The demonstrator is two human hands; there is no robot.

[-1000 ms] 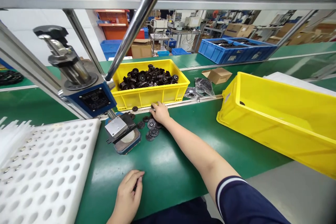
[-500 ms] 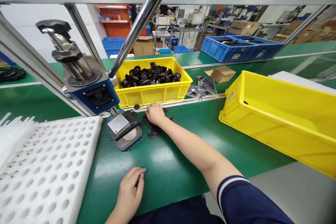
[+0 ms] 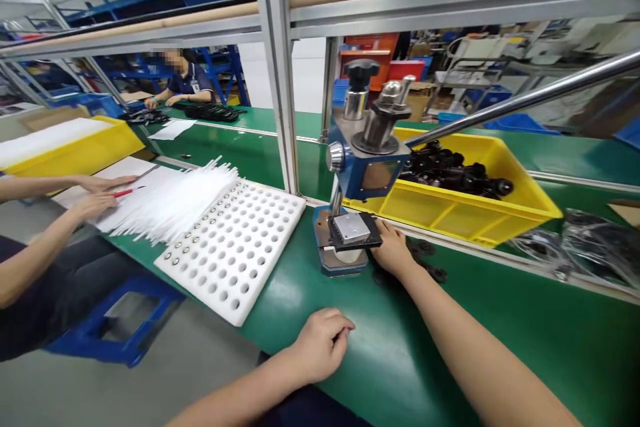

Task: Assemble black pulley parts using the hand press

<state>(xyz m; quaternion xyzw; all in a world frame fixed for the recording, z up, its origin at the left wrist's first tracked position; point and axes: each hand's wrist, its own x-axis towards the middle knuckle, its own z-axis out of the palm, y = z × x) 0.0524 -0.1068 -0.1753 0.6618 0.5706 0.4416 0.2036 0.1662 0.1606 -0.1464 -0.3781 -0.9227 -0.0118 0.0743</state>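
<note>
My left hand (image 3: 325, 343) rests low over the green table with its fingers curled inward and the thumb pressed close. Whatever may be inside that grip is hidden. Beside the hand press (image 3: 370, 177), my right hand (image 3: 393, 250) reaches among black round discs (image 3: 435, 272). Its fingers point away from me, bent downward and partly behind the black fixture plate (image 3: 375, 235), so I cannot see what they touch. A silver block (image 3: 351, 227) tops that plate. Behind the press stands a yellow bin (image 3: 450, 213) heaped with black parts (image 3: 445, 170).
Left of the press lies a white foam tray (image 3: 240, 253) with rows of holes, some holding small metal pieces. White strips (image 3: 175, 203) lie beyond it, near a co-worker's hands (image 3: 100, 200) and a red tool. Another person (image 3: 185, 83) sits farther back. The press lever (image 3: 525, 90) extends right.
My view has swung left, bringing the co-worker and the white strips into sight. My right hand is now closer to the press. My left hand stays low and curled.
</note>
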